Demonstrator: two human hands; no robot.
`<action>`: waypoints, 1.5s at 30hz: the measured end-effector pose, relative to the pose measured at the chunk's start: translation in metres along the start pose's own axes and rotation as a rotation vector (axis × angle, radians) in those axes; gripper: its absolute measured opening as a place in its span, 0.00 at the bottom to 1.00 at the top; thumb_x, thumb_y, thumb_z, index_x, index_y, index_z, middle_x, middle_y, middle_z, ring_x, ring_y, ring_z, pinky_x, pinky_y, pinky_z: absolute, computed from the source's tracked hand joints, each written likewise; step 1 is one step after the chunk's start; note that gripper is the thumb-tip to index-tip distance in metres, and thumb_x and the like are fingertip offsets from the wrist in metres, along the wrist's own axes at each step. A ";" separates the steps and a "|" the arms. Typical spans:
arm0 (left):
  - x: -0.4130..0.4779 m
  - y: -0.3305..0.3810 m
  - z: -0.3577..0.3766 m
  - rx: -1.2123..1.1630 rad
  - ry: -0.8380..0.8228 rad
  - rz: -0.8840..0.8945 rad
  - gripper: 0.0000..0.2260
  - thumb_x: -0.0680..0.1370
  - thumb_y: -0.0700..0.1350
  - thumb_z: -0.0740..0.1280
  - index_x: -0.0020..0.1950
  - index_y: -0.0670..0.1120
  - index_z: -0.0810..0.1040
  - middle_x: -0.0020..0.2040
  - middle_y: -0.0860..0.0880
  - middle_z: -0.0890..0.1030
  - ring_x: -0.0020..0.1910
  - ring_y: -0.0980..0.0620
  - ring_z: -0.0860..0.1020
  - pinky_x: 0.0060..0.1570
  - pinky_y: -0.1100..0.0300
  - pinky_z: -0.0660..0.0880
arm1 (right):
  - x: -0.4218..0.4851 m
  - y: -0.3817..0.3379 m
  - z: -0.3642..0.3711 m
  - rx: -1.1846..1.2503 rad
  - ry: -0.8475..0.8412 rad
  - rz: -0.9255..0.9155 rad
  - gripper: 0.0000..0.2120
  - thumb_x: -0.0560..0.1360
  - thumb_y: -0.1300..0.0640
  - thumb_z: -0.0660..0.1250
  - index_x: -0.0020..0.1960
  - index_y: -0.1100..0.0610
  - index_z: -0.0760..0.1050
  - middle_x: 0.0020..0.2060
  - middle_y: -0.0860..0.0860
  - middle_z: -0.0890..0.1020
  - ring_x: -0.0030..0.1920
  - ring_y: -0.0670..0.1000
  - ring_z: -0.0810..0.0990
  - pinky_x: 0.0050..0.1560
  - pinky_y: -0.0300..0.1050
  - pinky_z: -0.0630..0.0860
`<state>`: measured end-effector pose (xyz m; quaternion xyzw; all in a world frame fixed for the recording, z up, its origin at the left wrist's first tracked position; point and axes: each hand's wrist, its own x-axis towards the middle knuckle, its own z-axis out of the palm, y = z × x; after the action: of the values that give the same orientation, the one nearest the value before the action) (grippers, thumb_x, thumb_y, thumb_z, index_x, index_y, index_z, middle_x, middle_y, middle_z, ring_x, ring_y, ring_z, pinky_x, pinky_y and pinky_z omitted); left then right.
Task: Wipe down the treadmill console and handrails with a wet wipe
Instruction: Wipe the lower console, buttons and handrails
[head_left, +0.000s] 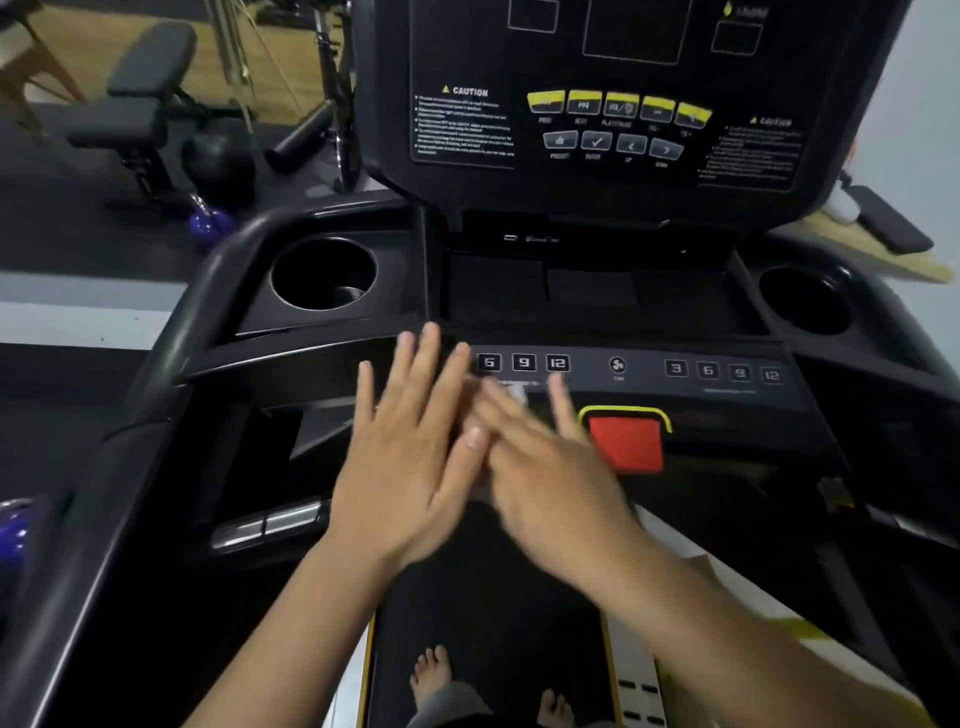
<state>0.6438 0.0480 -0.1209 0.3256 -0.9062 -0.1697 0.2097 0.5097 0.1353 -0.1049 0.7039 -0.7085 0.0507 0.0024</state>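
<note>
The treadmill console (623, 130) rises beyond the hands, its screens dark and its yellow buttons well above the fingertips. The left handrail (156, 364) curves down to the left of the hands, with a silver grip plate (270, 522) just left of the left wrist. The belt (493, 597) runs under the forearms, and bare feet (431, 670) stand on it. A cup holder (322, 273) sits beyond and left of the hands, another (805, 301) beyond and far right. The strip of number keys (618, 366) lies just past the fingertips, and the red stop button (628, 441) is just beside the right hand.

The left hand (410, 441) is flat, fingers straight and spread. The right hand (550, 467) is motion-blurred, but its fingers also look straight, crossing the left thumb. Neither hand curls around anything. A small pale scrap (515, 391) shows between the two sets of fingers, probably the wet wipe pressed flat there, though the blur makes this uncertain. Wiping of the console seems barely started, if at all.

With only flat fingers on it, the wipe could slide out and drop onto the belt. A sweep to the right could knock the stop button, and a push forward could press the number keys. If the machine is powered, which cannot be told, the belt might start under the bare feet. A dripping wipe could also seep into the key seams
</note>
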 end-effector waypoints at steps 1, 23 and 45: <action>0.000 0.000 0.000 0.058 -0.018 0.019 0.30 0.81 0.62 0.41 0.80 0.49 0.53 0.81 0.48 0.48 0.80 0.49 0.43 0.75 0.38 0.46 | -0.001 0.017 -0.001 -0.014 0.031 0.041 0.35 0.69 0.58 0.72 0.74 0.57 0.65 0.75 0.51 0.63 0.76 0.48 0.56 0.73 0.67 0.48; 0.003 -0.042 -0.017 0.028 0.052 0.011 0.31 0.80 0.60 0.49 0.80 0.48 0.50 0.81 0.48 0.47 0.79 0.46 0.40 0.74 0.34 0.42 | 0.005 0.010 0.009 0.005 0.142 -0.105 0.21 0.76 0.60 0.57 0.68 0.57 0.72 0.72 0.48 0.65 0.74 0.48 0.63 0.72 0.67 0.57; -0.002 -0.044 -0.015 -0.130 0.167 -0.053 0.29 0.81 0.58 0.43 0.80 0.47 0.55 0.81 0.49 0.52 0.80 0.49 0.43 0.74 0.36 0.42 | 0.028 -0.030 0.013 -0.011 0.087 -0.103 0.25 0.79 0.51 0.59 0.74 0.55 0.64 0.76 0.50 0.60 0.77 0.49 0.53 0.74 0.65 0.51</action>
<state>0.6753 0.0143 -0.1286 0.3482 -0.8637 -0.2059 0.3007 0.5402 0.1065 -0.1137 0.7364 -0.6710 0.0770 0.0396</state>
